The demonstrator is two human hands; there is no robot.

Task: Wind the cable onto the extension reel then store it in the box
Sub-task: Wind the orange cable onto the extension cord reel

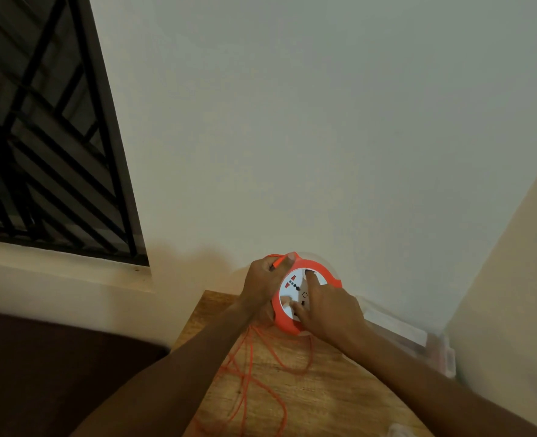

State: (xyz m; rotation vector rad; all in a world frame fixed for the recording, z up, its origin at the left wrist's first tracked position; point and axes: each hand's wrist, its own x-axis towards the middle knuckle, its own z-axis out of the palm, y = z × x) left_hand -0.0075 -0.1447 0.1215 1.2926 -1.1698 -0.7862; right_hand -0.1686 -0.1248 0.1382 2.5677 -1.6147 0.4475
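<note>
An orange extension reel (284,323) with a white socket face is held above the far end of the wooden table (339,392). My left hand (260,283) grips the reel's left rim, its thumb pressing the orange cable against the top edge. My right hand (327,305) lies on the white face, one finger in a recess near the top, another at the lower edge. Loose orange cable (248,373) hangs from the reel and lies in loops on the table toward me. A clear plastic box (418,339) stands at the right against the wall, partly hidden by my right forearm.
A white wall stands right behind the reel. A dark barred window (49,152) with a pale sill is at the left. A dark brown surface (40,373) lies left of the table. A beige wall (519,279) closes the right side.
</note>
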